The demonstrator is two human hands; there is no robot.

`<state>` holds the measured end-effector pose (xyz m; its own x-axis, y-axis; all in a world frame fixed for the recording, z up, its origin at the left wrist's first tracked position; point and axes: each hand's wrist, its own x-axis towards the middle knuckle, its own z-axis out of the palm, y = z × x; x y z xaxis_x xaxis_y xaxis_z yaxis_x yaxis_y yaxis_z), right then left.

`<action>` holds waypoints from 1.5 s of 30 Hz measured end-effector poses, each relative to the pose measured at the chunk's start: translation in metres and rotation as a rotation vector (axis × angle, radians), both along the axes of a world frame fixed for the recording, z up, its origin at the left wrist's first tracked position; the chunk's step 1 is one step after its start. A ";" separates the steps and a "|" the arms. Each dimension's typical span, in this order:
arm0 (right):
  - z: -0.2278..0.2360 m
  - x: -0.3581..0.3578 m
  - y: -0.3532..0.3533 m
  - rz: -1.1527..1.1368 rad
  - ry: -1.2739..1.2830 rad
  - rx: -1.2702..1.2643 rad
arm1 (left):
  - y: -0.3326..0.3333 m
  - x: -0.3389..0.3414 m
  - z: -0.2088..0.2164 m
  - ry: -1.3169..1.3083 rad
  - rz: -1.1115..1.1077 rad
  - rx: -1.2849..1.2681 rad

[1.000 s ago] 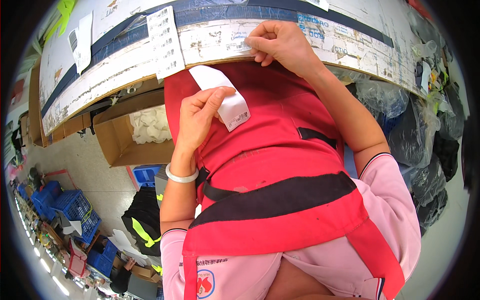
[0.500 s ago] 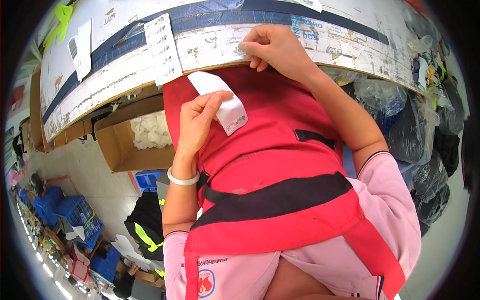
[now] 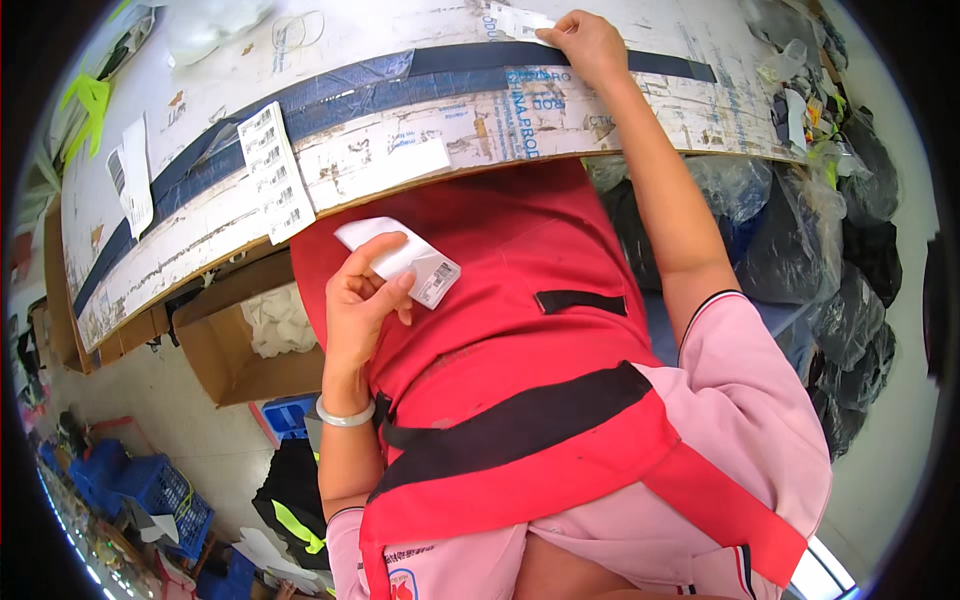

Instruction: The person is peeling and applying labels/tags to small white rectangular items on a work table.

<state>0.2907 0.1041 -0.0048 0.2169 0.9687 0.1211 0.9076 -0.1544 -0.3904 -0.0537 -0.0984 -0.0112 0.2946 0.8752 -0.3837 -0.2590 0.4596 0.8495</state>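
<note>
My left hand (image 3: 362, 305) is closed on a folded strip of white label paper (image 3: 432, 268), held between thumb and fingers in front of the red apron. A small printed barcode label shows at the strip's lower end. Farther out over the white work table (image 3: 350, 95), my right hand (image 3: 592, 48) pinches the right end of a white printed label slip (image 3: 518, 22) on the tabletop. A sheet of barcode labels (image 3: 275, 175) lies across the table's near edge, left of centre. Another white label piece (image 3: 133, 178) rests farther left.
Dark tape (image 3: 455, 60) runs across the worn tabletop. Under the table, at left, stands an open cardboard box (image 3: 225, 365) with white crumpled material inside. Plastic-wrapped dark bundles (image 3: 790, 240) are piled at right. Blue crates (image 3: 170, 500) stand on the floor at lower left.
My right hand has moved from the table's near edge outward to the far slip. My left hand still holds the label strip, now tilted more sideways. The whole view has shifted slightly.
</note>
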 end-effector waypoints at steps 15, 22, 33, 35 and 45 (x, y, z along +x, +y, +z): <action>0.015 -0.132 -0.160 0.542 1.104 -0.835 | 0.002 0.003 -0.003 -0.045 0.088 0.021; 0.013 -0.144 -0.161 0.533 1.080 -0.564 | -0.006 -0.004 -0.010 0.067 0.028 0.032; 0.032 -0.137 -0.127 0.519 0.874 -0.383 | -0.005 -0.007 -0.020 -0.038 0.048 0.040; 0.031 -0.130 -0.109 0.496 0.859 -0.402 | -0.005 -0.008 -0.024 -0.036 0.061 -0.003; 0.028 -0.129 -0.083 0.469 0.869 -0.491 | -0.001 -0.010 -0.036 0.005 0.056 -0.058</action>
<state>0.1613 0.0213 0.0231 -0.3605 0.8781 -0.3147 0.3621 -0.1792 -0.9148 -0.0637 -0.0992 -0.0470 0.2435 0.8667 -0.4354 -0.2815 0.4928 0.8234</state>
